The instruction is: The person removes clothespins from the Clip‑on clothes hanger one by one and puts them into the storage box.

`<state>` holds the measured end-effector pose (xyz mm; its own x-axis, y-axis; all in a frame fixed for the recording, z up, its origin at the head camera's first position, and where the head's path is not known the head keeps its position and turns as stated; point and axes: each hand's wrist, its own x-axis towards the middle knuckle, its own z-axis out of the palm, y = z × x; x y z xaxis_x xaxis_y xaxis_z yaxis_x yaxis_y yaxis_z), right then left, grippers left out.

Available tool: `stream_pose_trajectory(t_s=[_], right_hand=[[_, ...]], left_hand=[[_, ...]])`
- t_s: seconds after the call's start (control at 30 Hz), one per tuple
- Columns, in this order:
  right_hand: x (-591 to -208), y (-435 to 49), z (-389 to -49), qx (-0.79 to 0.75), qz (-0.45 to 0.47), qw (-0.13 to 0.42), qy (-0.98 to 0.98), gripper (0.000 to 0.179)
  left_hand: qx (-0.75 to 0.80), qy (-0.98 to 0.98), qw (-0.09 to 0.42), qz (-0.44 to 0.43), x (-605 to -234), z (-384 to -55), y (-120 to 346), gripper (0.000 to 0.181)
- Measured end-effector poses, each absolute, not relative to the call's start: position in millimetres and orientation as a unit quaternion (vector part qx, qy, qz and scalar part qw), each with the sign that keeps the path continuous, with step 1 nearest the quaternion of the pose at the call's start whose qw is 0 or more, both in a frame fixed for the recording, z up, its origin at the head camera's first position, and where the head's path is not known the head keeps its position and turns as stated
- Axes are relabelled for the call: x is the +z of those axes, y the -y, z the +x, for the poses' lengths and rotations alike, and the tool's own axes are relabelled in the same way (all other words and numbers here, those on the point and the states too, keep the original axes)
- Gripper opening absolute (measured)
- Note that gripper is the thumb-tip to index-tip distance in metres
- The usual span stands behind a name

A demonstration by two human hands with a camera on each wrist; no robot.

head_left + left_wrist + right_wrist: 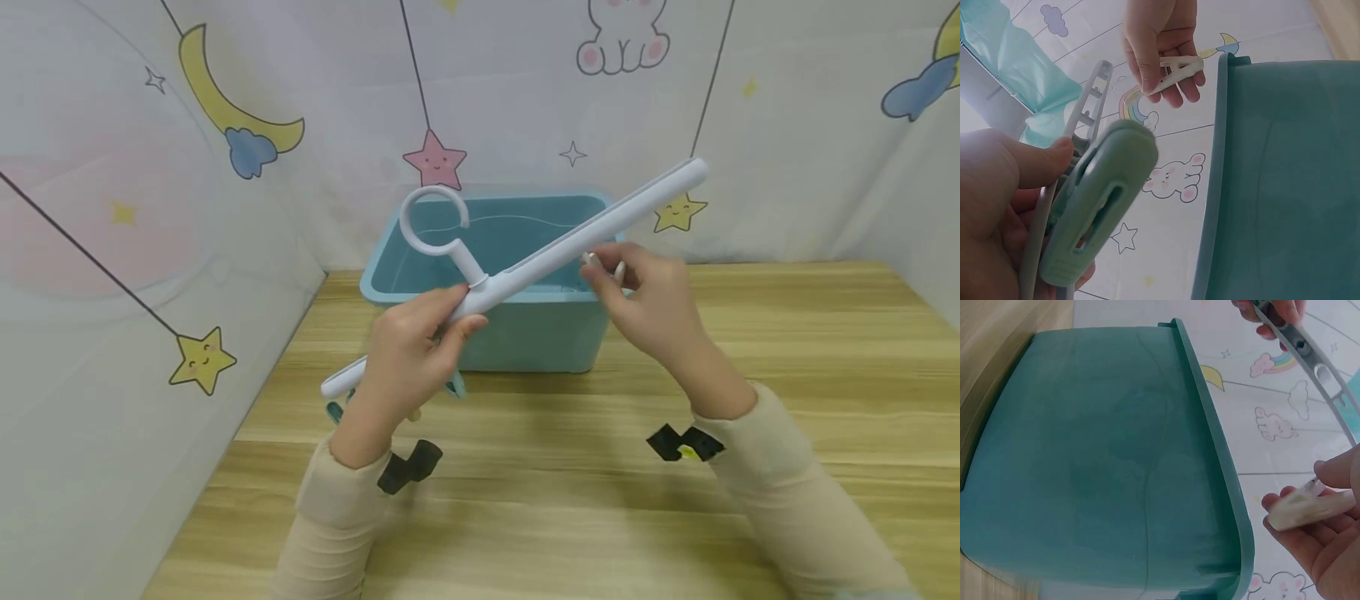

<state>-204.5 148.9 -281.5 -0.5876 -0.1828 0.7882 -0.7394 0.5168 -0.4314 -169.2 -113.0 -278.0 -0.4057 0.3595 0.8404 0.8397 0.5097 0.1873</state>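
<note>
My left hand [408,350] grips a white clothes hanger [592,237] just beside the base of its round hook. The hanger is tilted, its right end higher, in front of and above the teal bin [532,337]. Green clothespins show below its left half, one of them a large green clothespin [1100,203] close up in the left wrist view. Beneath the hanger's right half, my right hand [652,300] pinches a white clothespin [1184,70] between thumb and fingers. In the right wrist view this white clothespin [1307,510] is blurred and apart from the hanger.
The bin stands on a wood-grain table [555,517] toward its back edge. Behind it hangs a pale cloth backdrop [517,108] printed with stars, moons and a bear. Black straps [408,467] are at both sleeve cuffs.
</note>
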Motion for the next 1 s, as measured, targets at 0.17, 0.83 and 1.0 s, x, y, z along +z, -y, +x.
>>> stream_pose_trajectory(t_s=[0.17,0.83,1.0], right_hand=[[-276.3,-153.0,-211.4,0.43,0.241,0.282,0.823,0.013],[-280.0,-156.4,-228.4,0.416,0.222,0.207,0.857,0.014],[-280.7,-156.0,-228.6,0.41,0.222,0.192,0.864,0.018]], left_hand=[[-0.309,0.785,0.378,-0.381,-278.5,-170.2,113.7,0.026],[-0.307,0.791,0.371,-0.377,-278.7,-170.5,113.4,0.026],[-0.307,0.792,0.369,-0.378,-279.3,-171.0,113.0,0.026]])
